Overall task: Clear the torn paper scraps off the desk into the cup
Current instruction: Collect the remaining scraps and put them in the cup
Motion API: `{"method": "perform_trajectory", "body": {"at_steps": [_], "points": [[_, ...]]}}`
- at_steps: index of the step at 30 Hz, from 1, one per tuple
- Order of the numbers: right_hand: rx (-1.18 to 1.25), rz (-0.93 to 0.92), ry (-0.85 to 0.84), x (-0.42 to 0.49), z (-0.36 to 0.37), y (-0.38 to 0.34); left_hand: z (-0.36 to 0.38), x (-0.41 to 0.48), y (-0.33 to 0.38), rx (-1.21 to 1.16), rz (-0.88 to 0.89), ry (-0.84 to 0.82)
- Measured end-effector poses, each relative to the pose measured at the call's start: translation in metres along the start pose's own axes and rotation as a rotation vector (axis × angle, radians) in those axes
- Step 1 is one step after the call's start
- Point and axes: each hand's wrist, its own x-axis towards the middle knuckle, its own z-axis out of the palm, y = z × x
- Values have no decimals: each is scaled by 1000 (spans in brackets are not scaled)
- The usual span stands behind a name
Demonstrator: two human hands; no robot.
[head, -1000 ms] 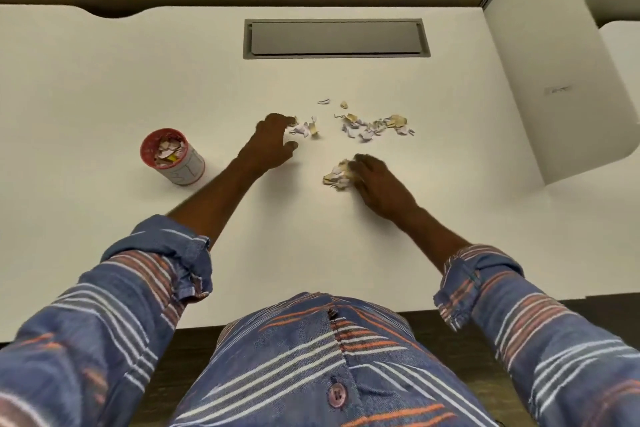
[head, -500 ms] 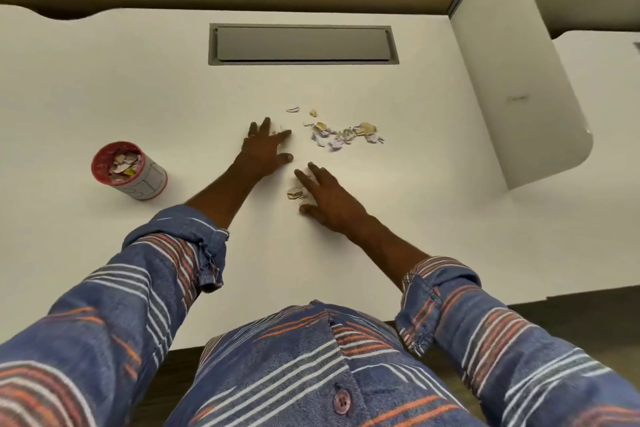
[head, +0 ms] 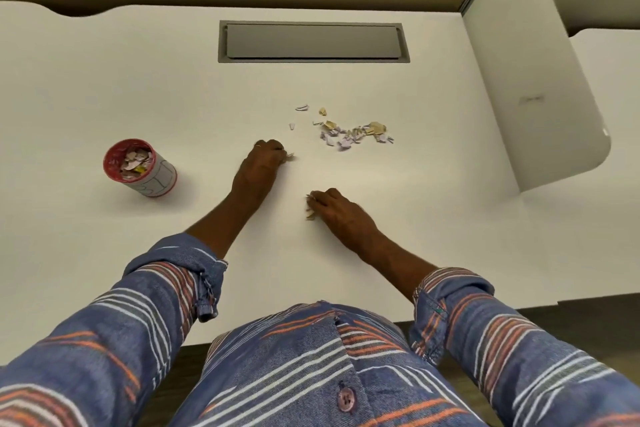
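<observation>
Torn paper scraps point(head: 290, 157) are clenched in the curled left hand point(head: 258, 166) and right hand point(head: 337, 210). The red-rimmed white paper cup point(head: 138, 168), well left, is judged part-filled; a scattered pile point(head: 349, 133) is left on the white desk point(head: 415, 236).

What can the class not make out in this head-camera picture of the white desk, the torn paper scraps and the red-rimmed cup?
Head view only:
- What the left hand and right hand grip: their curled fingers cover most of it.
- How full the red-rimmed white paper cup is: its top layer of scraps hides the rest.
- Print on the loose torn paper scraps: too small.
</observation>
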Motion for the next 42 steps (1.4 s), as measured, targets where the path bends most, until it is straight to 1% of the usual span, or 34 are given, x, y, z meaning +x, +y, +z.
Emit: {"method": "perform_trajectory", "body": {"at_steps": [2,3,5,7,9,11,13,16,18,21,25,27,29,32,34,35,38,42], "points": [[21,20,39,-1,0,0,-4,-5,-1,-41,7,22],[40,39,63,0,1,-1,-9,-7,1,-91,-22,21],[110,124,92,3,5,-2,-16,-11,4,-137,-50,78],[293,294,124,9,4,-3,-26,-15,8,-220,-141,128],[508,455,256,16,-3,-4,-36,-20,9,-304,-211,163],[685,565,362,20,-11,-2,-48,-25,8,-424,-279,191],[877,694,358,24,-15,2,-63,-32,7,-538,-369,199],[1010,808,330,28,-15,7,-90,-44,3,-634,-417,260],[1063,822,330,29,-16,7,-111,-52,-5,-633,-412,327],[1153,826,323,31,-15,1,-144,-66,-25,-568,-404,411],[1254,829,306,36,-9,-13,-183,-87,-67,-489,-473,432],[1282,814,298,40,-7,-22,-197,-96,-86,-452,-518,386],[1303,790,288,46,-6,-32,-206,-102,-102,-358,-547,305],[1311,759,282,58,-10,-48,-209,-102,-117,-148,-582,89],[1331,731,273,65,-15,-60,-209,-96,-118,-68,-607,-51],[1332,705,263,69,-18,-66,-209,-91,-118,-50,-618,-93],[1292,619,230,79,-31,-85,-209,-80,-114,-44,-631,-148],[1284,527,213,101,-49,-113,-212,-75,-116,-43,-560,-185]]}}
